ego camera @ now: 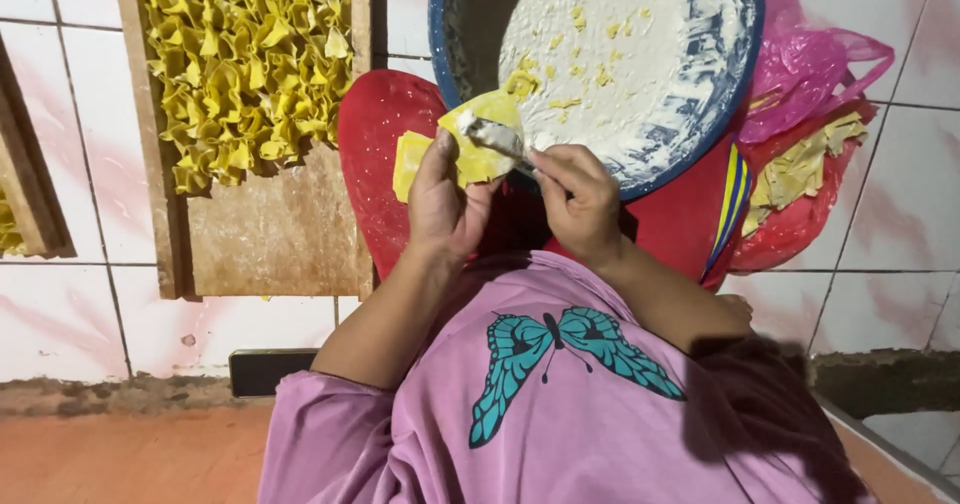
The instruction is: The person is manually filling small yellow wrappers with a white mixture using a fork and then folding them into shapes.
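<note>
Left hand point(440, 199) cradles a yellow wrapper point(478, 144), grip pinching its lower edge; right hand point(578, 199) pinches a spoon point(497, 139) onto it. Thin, soft, tearable, probably: best held by edges. Beyond, the blue bowl's point(450, 74) rim, and a wooden tray point(270, 234) of folded dumplings point(245, 64).

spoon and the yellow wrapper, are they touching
Touching: the head view shows the spoon tip pressed onto the yellow wrapper held in the left hand.

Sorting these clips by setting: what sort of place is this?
Probably a home or small-shop food-prep spot on a tiled floor: a wooden tray of folded yellow dumplings and a blue bowl of white filling lie there.
</note>
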